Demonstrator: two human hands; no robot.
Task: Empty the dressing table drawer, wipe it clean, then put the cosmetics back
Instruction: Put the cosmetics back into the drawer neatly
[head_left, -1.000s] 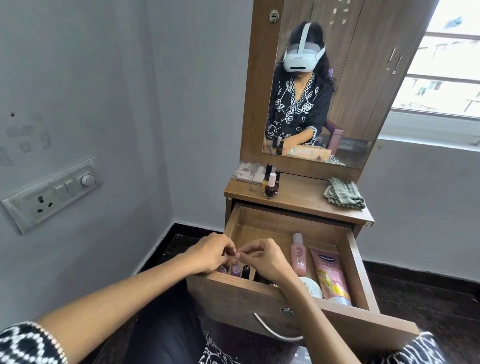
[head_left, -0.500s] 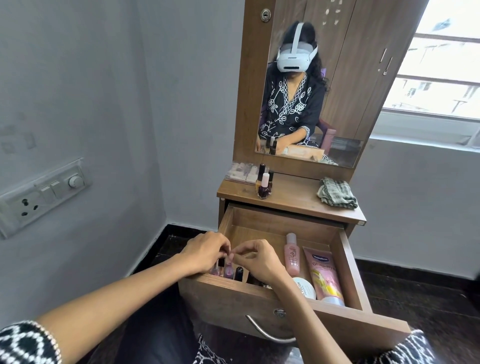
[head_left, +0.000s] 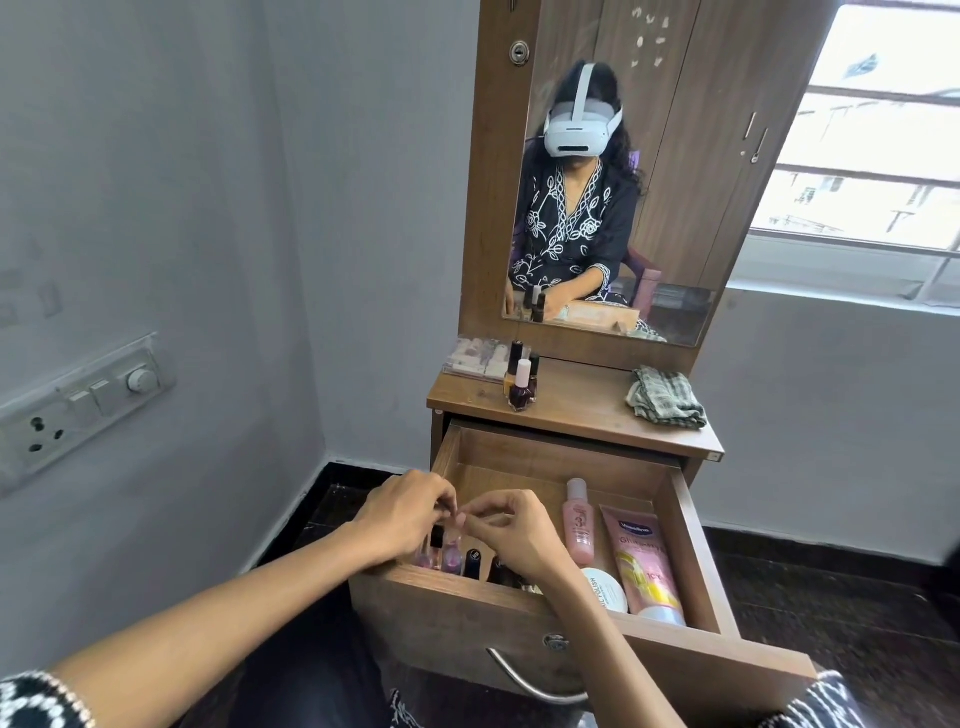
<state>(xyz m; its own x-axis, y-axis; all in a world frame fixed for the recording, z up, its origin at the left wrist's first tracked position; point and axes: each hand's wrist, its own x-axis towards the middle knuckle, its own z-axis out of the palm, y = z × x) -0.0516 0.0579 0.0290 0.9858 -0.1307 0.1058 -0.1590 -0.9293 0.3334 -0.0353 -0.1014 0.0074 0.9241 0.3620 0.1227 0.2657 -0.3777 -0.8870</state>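
Note:
The wooden drawer (head_left: 696, 551) of the dressing table is pulled out. Small nail polish bottles (head_left: 451, 558) stand in its front left corner. My left hand (head_left: 402, 514) and my right hand (head_left: 514, 532) meet just above them, fingers curled. The left pinches the black cap of one bottle. The right pinches the pale cap of the pink one beside it. Further right in the drawer lie a pink bottle (head_left: 579, 525), a pink cream tube (head_left: 644, 561) and a white jar (head_left: 602, 592).
On the table top (head_left: 582, 410) stand three nail polish bottles (head_left: 521, 387), a flat palette (head_left: 475, 358) and a folded checked cloth (head_left: 665, 405). A mirror rises behind it. A wall with a switch panel (head_left: 78, 410) is close on the left. A metal handle (head_left: 524, 680) sticks out of the drawer front.
The view has shifted slightly. Both hands stay at the same spot over the small bottles, fingertips still together.

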